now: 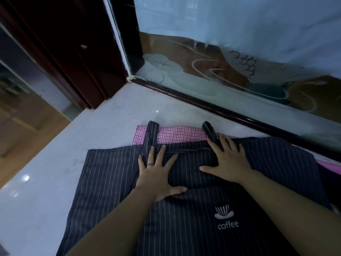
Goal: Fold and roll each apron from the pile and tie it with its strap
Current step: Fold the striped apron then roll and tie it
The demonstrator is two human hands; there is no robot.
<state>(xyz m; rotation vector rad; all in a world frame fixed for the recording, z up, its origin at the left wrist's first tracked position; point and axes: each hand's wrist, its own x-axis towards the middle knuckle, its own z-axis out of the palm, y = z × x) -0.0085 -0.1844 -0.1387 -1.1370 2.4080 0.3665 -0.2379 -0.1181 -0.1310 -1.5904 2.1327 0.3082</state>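
1. The dark striped apron (110, 172) lies spread on the pale stone surface (83, 130), close to the person. Its far edge runs beside the etched glass panel (221, 74), and a pink checked cloth (177, 134) peeks out from under that edge.
2. The left hand (156, 174) and right hand (228, 163) lie flat on the apron's far middle with fingers spread, pressing down and grasping nothing.
3. The left strap (152, 133) pokes out just beyond the left fingertips. The right strap (209, 131) touches the right fingertips.
4. The fabric looks thin, soft and light, and it will likely slide and wrinkle on smooth stone. It is probably best to pinch it at the side hems or corners and pin each fold flat with a palm. The limp straps are probably best taken near their ends.
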